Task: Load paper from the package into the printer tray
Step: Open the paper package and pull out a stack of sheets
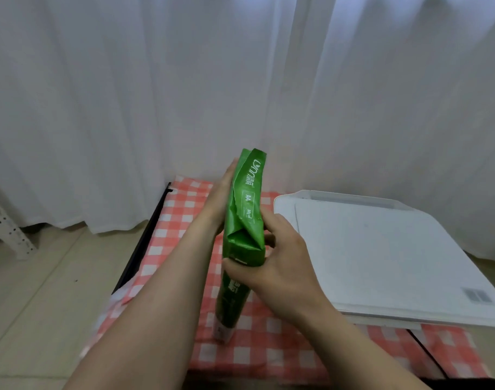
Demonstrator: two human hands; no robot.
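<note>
A green A4 paper package (pixel 247 209) stands on edge on the table, its lower end resting on the checked cloth. My left hand (pixel 222 192) lies flat against its left face, fingers stretched upward. My right hand (pixel 280 266) grips the package's near edge, thumb across the front and fingers around the right side. The wrapper's upper end looks torn and folded. The white printer (pixel 381 254) sits to the right with its lid closed; no paper tray shows.
A red-and-white checked cloth (pixel 184 215) covers the low table, whose dark left edge (pixel 145 240) borders a beige floor. White curtains (pixel 240 80) hang close behind. A white perforated rack (pixel 7 232) stands at far left. A black cable (pixel 426 350) runs under the printer's front.
</note>
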